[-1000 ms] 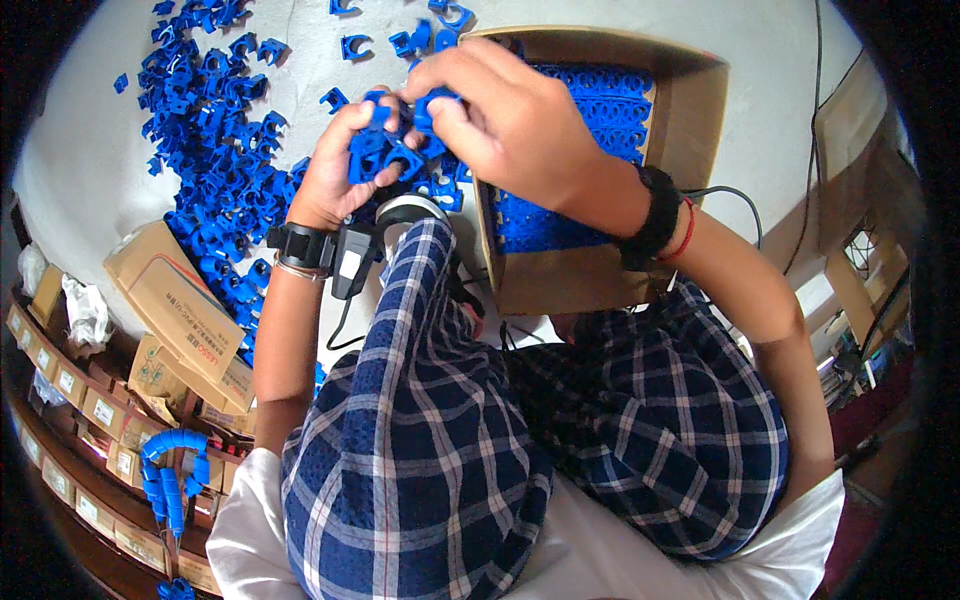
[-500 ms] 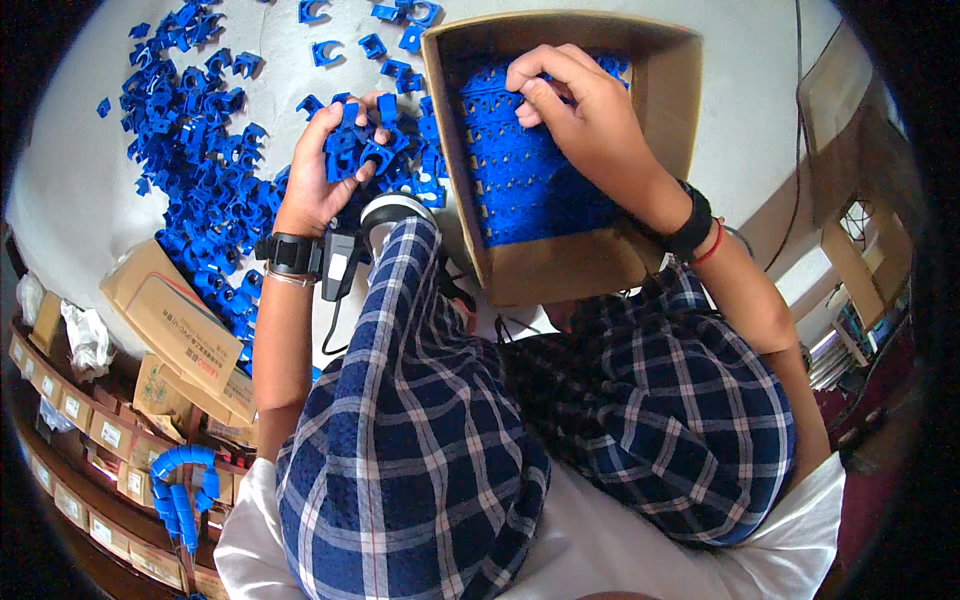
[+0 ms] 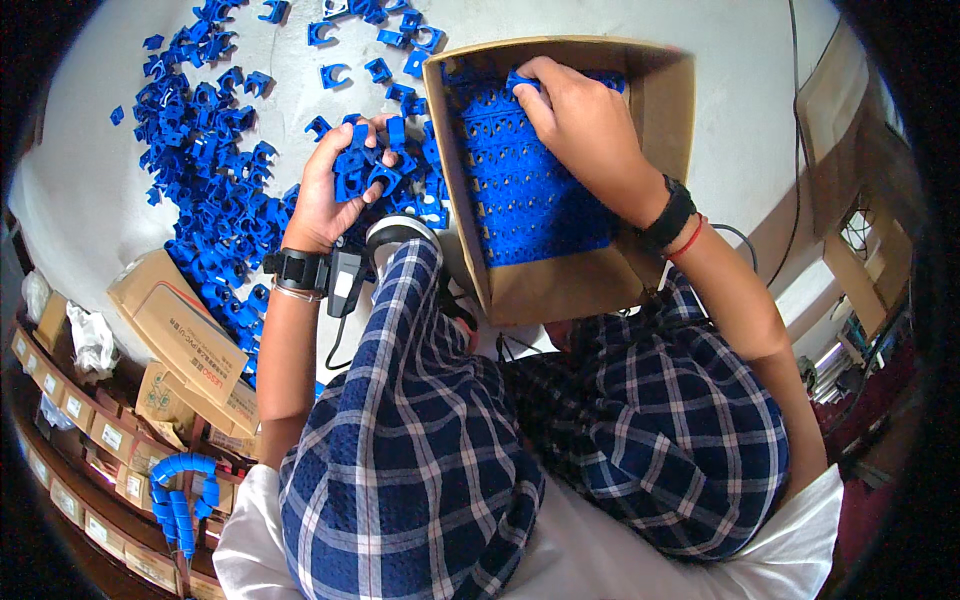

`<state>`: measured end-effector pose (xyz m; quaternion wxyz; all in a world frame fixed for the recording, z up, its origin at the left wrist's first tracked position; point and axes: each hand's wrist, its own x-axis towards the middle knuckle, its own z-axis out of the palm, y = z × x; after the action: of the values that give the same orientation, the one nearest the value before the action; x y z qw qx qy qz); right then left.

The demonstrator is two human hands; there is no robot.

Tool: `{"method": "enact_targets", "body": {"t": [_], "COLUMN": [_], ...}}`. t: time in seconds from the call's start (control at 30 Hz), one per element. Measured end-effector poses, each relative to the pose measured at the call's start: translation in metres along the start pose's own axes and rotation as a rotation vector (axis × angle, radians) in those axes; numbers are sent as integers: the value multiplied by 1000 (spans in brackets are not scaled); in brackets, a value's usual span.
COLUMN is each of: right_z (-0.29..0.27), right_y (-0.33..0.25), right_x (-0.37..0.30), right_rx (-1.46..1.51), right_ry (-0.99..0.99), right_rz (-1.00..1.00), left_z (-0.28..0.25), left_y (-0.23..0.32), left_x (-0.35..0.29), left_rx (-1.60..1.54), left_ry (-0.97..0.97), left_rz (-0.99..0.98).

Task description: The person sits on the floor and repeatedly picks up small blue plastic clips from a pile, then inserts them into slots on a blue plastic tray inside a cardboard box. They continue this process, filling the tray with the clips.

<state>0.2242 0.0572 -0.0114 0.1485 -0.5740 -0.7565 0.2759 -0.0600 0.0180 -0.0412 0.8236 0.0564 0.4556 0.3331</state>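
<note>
My left hand (image 3: 325, 190) is cupped around a handful of blue plastic pipe clips (image 3: 352, 170), its fingers curled up against them. Over the far left part of an open cardboard box (image 3: 560, 291), my right hand (image 3: 590, 125) pinches one blue clip (image 3: 516, 82) between thumb and fingers. Packed rows of blue clips (image 3: 540, 200) fill the box, lying side by side in lines across it. The right hand hides part of the far rows.
A long heap of loose blue clips (image 3: 215, 150) spreads over the pale floor (image 3: 300, 40) on the left. Flattened cardboard (image 3: 180, 320) and a shelf of small boxes (image 3: 110, 435) stand at the lower left. My shoe (image 3: 400, 229) is beside the box's left wall.
My right hand has moved toward the far side of the box, and a clip now shows at its fingertips. The left hand keeps its handful. The whole view has shifted slightly.
</note>
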Motion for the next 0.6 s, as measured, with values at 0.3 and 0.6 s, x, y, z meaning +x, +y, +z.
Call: {"method": "enact_targets", "body": {"t": [0.3,0.6], "right_z": [10,19], "right_y": [11,20], "right_x": [12,17], "right_rx": [-342,-287], "right_ry": [-118,-166], "right_rz": [78,111], "left_z": [1,-1], "left_y": [0,-1], "left_x": [0,0], "left_rx": [4,6], "left_ry": [-16,-21], "left_rz": [4,0]}}
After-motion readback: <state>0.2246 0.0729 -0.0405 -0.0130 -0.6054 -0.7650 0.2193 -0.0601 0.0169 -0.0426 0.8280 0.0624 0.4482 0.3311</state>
